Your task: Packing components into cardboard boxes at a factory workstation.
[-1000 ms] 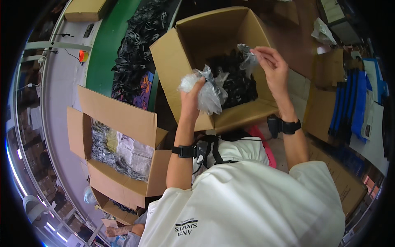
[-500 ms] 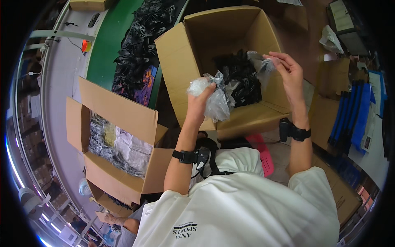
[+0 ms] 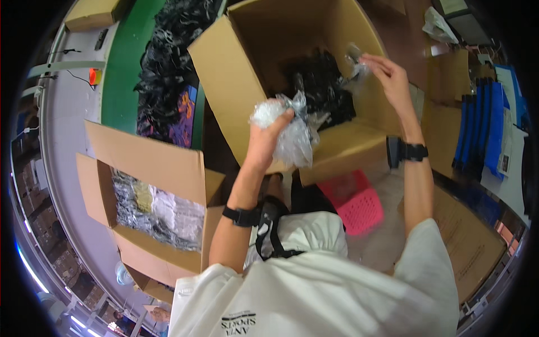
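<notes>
My left hand [image 3: 266, 138] is closed around a crumpled bunch of clear plastic bags [image 3: 296, 147], in front of the near left side of a large open cardboard box [image 3: 222, 73]. Over the box's right side, my right hand [image 3: 394, 84] pinches one clear plastic bag [image 3: 356, 63] by its edge between thumb and fingers. The bag hangs thin and slightly blurred. Inside the box lies a heap of black pieces [image 3: 325, 90], partly hidden behind the bunch; their exact kind does not show.
A second open carton [image 3: 146, 140] at left holds plastic-wrapped packs [image 3: 177, 210]. Behind it, more black pieces [image 3: 171, 62] are heaped along a green work surface [image 3: 120, 73]. A pink perforated stool [image 3: 359, 210] stands near my legs; blue folders [image 3: 494, 129] lie at right.
The view has shifted, so the boxes sit higher and more leftward and more of the pink stool shows. Both hands keep their holds; the bag in my right hand has changed shape.
</notes>
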The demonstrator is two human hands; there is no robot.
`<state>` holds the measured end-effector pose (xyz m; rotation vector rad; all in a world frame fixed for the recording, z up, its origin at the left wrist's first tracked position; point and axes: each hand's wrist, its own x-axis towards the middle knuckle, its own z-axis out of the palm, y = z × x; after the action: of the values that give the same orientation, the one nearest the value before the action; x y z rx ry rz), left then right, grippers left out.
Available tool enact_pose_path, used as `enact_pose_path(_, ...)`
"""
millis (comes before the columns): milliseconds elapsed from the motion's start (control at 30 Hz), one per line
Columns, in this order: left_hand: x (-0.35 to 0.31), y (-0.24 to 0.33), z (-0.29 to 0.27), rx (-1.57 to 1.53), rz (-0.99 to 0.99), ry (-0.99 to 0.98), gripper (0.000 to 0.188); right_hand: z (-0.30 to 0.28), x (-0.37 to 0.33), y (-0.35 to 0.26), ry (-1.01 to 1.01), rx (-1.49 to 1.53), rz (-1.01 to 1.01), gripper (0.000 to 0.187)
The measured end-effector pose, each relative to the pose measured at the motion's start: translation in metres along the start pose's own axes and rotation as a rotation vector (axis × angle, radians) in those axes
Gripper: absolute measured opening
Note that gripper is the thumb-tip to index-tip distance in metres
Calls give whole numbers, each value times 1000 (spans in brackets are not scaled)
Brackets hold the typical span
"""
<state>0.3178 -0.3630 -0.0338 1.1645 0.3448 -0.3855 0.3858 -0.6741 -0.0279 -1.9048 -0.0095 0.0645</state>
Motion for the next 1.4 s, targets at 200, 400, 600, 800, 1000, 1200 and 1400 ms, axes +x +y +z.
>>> enact_pose_path(200, -35, -9, -15, 10, -21, 52, 33, 12, -7, -6, 1, 83, -12, 27)
enact_pose_path(400, -31, -2, -14, -29, -38, 71, 37, 8, -18, -4, 213, 249, -34, 22)
enact_pose_path(600, -41, 4, 5, -214, -85, 86, 38, 9, -49, -33, 58, 366, 205, 18)
enact_pose_path(800, -18, -20, 8, -447, -161, -28, 25, 16, -63, -101, -160, -103, -12, 22)
enact_pose_path(1000, -16, -7, 33, -608, -123, -385, 36, 30, -48, -102, -468, -182, -251, 27)
enact_pose_path(1200, -8, 4, 53, -412, -12, 73, 36, 8, -44, -77, -170, 210, 128, 31)
enact_pose_path(1400, -21, 10, 65, 96, 128, 105, 25, 20, -46, -110, -266, 195, 178, 13)
